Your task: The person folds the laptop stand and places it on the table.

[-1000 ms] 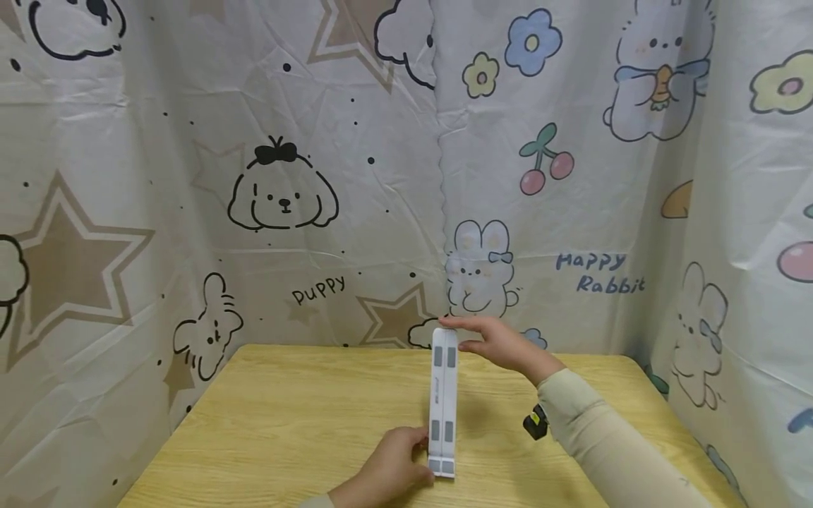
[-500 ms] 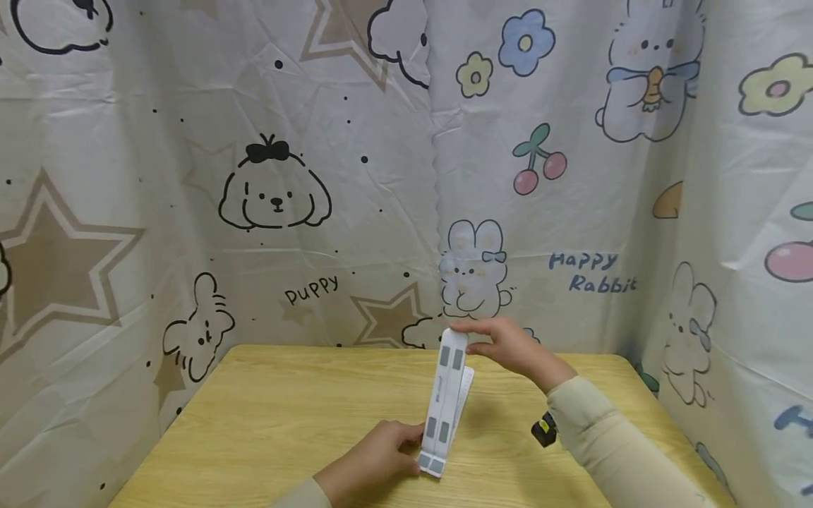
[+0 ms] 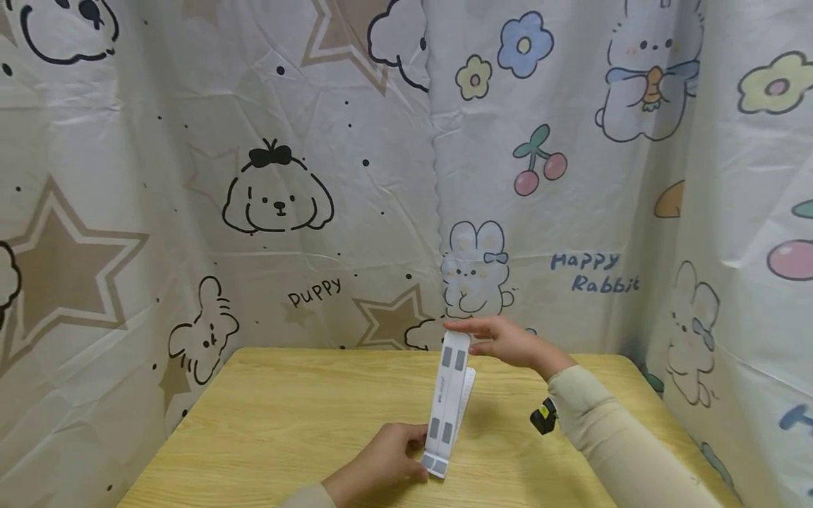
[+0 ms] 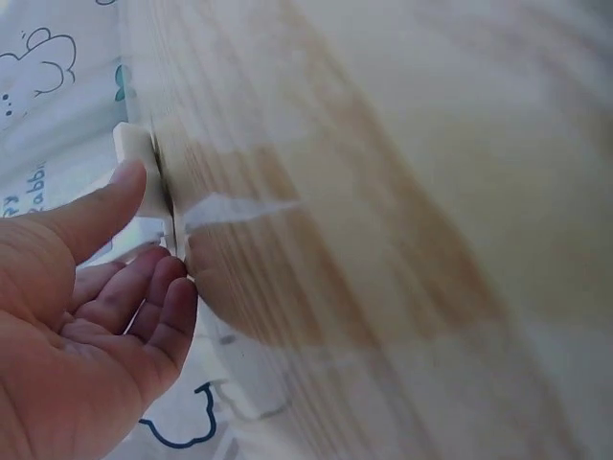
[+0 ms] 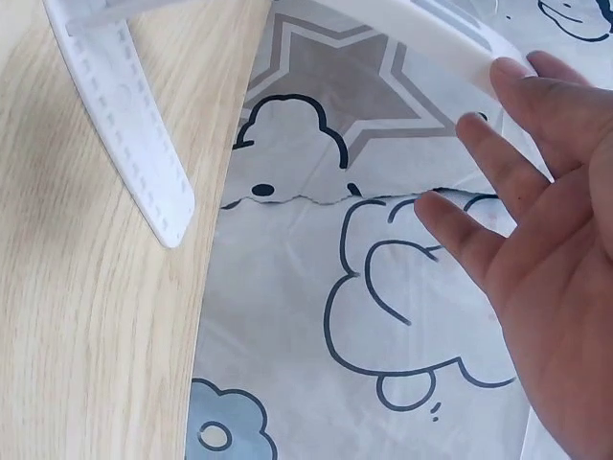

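Observation:
A white folding laptop stand with grey pads leans slightly to the right over the table, its upper arm raised. My left hand holds its lower end; in the left wrist view the stand's pale end lies between thumb and fingers. At the top, my right hand grips the raised end between thumb and forefinger, the other fingers spread apart, as the right wrist view shows. There, the stand's perforated lower arm angles away from the raised one, low over the wood.
The stand is above a light wooden table. A cloth printed with cartoon animals, stars and flowers hangs behind the table and along both sides. Beside the right sleeve is a small black block with a yellow mark.
Over the last second the stand has turned and tilted, its top going right, so its lower arm shows behind. Both hands keep their hold. Since half a second ago it has barely shifted.

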The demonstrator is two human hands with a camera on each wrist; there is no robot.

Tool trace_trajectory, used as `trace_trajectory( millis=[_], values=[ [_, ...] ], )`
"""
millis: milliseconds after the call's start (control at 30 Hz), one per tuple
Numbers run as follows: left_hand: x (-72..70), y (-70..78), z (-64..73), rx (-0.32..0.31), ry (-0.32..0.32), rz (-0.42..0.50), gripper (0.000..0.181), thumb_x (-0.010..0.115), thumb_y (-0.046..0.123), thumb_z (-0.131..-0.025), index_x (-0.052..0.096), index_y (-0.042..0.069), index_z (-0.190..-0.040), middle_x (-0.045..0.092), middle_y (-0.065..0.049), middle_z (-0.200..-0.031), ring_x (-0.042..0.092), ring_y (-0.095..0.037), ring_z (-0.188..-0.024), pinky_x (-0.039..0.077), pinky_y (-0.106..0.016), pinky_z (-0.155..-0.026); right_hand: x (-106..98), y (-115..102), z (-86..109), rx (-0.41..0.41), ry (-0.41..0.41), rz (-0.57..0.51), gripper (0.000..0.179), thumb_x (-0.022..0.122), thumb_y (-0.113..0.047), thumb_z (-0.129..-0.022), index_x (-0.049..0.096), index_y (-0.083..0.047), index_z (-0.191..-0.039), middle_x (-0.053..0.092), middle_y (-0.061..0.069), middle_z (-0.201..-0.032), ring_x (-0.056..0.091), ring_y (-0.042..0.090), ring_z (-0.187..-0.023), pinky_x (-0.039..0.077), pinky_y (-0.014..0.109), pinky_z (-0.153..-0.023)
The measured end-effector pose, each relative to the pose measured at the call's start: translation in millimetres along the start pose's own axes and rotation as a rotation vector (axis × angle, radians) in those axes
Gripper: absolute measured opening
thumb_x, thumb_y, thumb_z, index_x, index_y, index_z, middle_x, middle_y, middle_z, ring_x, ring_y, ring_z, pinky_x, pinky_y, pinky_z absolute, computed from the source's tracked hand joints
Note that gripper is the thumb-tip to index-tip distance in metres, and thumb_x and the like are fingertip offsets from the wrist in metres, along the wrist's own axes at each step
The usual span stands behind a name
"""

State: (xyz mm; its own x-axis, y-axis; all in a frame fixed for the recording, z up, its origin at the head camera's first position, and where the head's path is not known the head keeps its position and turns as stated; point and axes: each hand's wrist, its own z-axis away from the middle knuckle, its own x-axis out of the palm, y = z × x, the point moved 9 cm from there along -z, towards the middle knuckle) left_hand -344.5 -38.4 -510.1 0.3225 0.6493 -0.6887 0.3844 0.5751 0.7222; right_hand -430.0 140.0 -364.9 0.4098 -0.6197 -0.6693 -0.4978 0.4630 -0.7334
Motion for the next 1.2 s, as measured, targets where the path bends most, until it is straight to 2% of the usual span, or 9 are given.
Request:
trace_trajectory(
  millis=[67,167,267,400,533,733,967,1133,1200],
  values=[
    [1.2,-0.8,-1.3,-0.003,0.000,0.007,0.068,0.093,0.010,-0.066,0.070,0.007,-0.130,0.076,0.004,-0.118,0.066,-0.013,-0.114,0.054,-0.037,-0.103,-1.4,1.3,1.8,0.010,-0.008,0.002,0.055,0.065,-0.007,-0.099,0.056,-0.032,-0.148,0.052,-0.005,-0.154,0.046,0.034,-0.143,0.040,0.057,-0.115],
    [1.5,-5.9,-3.3,-0.030,-0.035,0.074,0.067,0.090,0.006,-0.069,0.069,0.009,-0.132,0.075,0.007,-0.118,0.065,-0.012,-0.114,0.053,-0.038,-0.104,-5.3,0.8,4.5,0.002,0.001,0.027,0.054,0.068,-0.008,-0.097,0.058,-0.029,-0.146,0.053,-0.004,-0.153,0.046,0.034,-0.143,0.037,0.060,-0.116],
    [-1.1,-10.6,-5.3,-0.039,-0.087,0.136,0.067,0.087,0.002,-0.072,0.067,0.010,-0.136,0.074,0.009,-0.116,0.065,-0.010,-0.111,0.054,-0.036,-0.102,-10.1,1.1,7.4,-0.003,0.021,0.045,0.053,0.073,-0.010,-0.093,0.062,-0.026,-0.143,0.056,-0.001,-0.151,0.049,0.034,-0.141,0.037,0.061,-0.116],
    [-5.6,-15.3,-7.6,-0.029,-0.128,0.144,0.064,0.085,0.001,-0.076,0.067,0.011,-0.137,0.074,0.010,-0.111,0.065,-0.008,-0.102,0.056,-0.027,-0.093,-15.3,4.8,10.8,-0.007,0.047,0.032,0.051,0.078,-0.014,-0.089,0.066,-0.022,-0.138,0.060,0.003,-0.146,0.054,0.034,-0.136,0.040,0.059,-0.114],
    [-6.5,-16.5,-8.7,-0.043,-0.130,0.112,0.064,0.085,0.000,-0.078,0.067,0.013,-0.137,0.073,0.011,-0.111,0.064,-0.006,-0.098,0.055,-0.024,-0.089,-15.4,10.9,12.8,-0.017,0.041,-0.066,0.051,0.079,-0.014,-0.089,0.065,-0.017,-0.139,0.062,0.007,-0.144,0.058,0.035,-0.132,0.046,0.056,-0.111],
    [0.8,-4.9,-7.0,-0.015,-0.094,0.094,0.074,0.092,0.001,-0.067,0.067,0.008,-0.136,0.075,0.007,-0.107,0.066,-0.006,-0.092,0.056,-0.023,-0.081,-12.2,21.8,18.6,0.006,0.027,-0.182,0.056,0.078,-0.015,-0.090,0.061,-0.013,-0.143,0.062,0.009,-0.143,0.060,0.035,-0.128,0.050,0.048,-0.108],
    [5.7,1.6,-7.7,-0.027,-0.025,0.036,0.073,0.097,0.012,-0.062,0.070,0.008,-0.130,0.074,0.007,-0.097,0.062,-0.005,-0.085,0.052,-0.019,-0.073,-15.9,21.7,22.6,-0.020,0.072,-0.160,0.055,0.079,-0.015,-0.088,0.063,-0.011,-0.140,0.063,0.011,-0.142,0.060,0.038,-0.127,0.050,0.050,-0.107],
    [7.6,-1.0,-9.7,-0.052,-0.056,0.064,0.072,0.095,0.007,-0.065,0.069,0.010,-0.132,0.073,0.008,-0.098,0.063,-0.005,-0.087,0.054,-0.020,-0.075,-19.5,23.3,29.2,0.003,0.124,-0.120,0.054,0.083,-0.019,-0.085,0.066,-0.015,-0.137,0.066,0.007,-0.138,0.061,0.035,-0.123,0.048,0.055,-0.106],
    [6.6,-0.2,-10.3,-0.037,-0.066,0.059,0.072,0.094,0.004,-0.065,0.069,0.008,-0.132,0.073,0.007,-0.099,0.063,-0.005,-0.088,0.055,-0.021,-0.076,-20.3,23.3,32.8,0.002,0.140,-0.109,0.054,0.084,-0.020,-0.084,0.067,-0.014,-0.135,0.068,0.007,-0.135,0.063,0.032,-0.120,0.049,0.054,-0.105]
  ],
)
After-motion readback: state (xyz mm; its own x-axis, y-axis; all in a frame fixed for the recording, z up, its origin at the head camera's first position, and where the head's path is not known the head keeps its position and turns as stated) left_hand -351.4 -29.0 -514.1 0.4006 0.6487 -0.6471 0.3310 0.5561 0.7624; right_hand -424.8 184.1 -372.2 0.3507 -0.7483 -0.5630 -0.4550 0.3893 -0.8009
